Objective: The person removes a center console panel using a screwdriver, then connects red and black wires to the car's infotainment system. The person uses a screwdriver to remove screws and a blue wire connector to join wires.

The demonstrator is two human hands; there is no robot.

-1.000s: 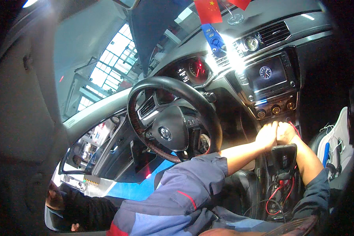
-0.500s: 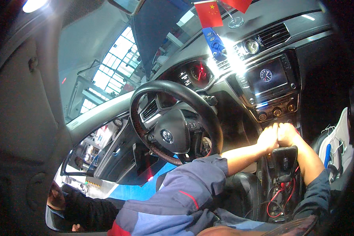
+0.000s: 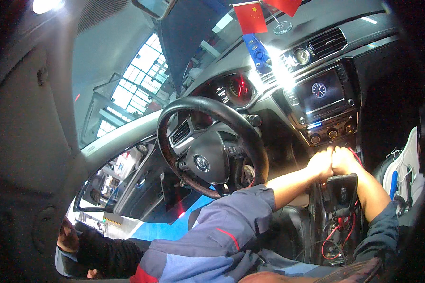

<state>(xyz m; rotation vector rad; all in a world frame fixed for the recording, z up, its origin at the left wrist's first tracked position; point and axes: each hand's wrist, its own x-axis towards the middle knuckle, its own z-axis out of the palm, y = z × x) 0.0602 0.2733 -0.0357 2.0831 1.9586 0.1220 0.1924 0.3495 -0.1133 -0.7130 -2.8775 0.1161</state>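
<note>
Both of my arms reach to the centre console, under the dashboard screen. There my left hand [image 3: 320,165] is closed, with its fingers bent inward. My right hand [image 3: 344,162] is closed too and presses up against the left one. Whatever is between their fingers is hidden. Just below the hands stands a black, upright panel-like part [image 3: 342,191] of the console. A red wire [image 3: 356,155] shows beside my right hand, and more red and black wires [image 3: 337,231] lie in the opened console below.
The steering wheel [image 3: 212,146] is left of my arms, with a lit instrument cluster [image 3: 236,89] behind it. The dashboard screen [image 3: 321,92] is above my hands. A blue-handled tool [image 3: 393,186] lies on the right seat. Another person's hand [image 3: 68,236] shows at the lower left.
My hands stay together at the same place and have shifted only slightly. More of the red wire shows beside my right hand.
</note>
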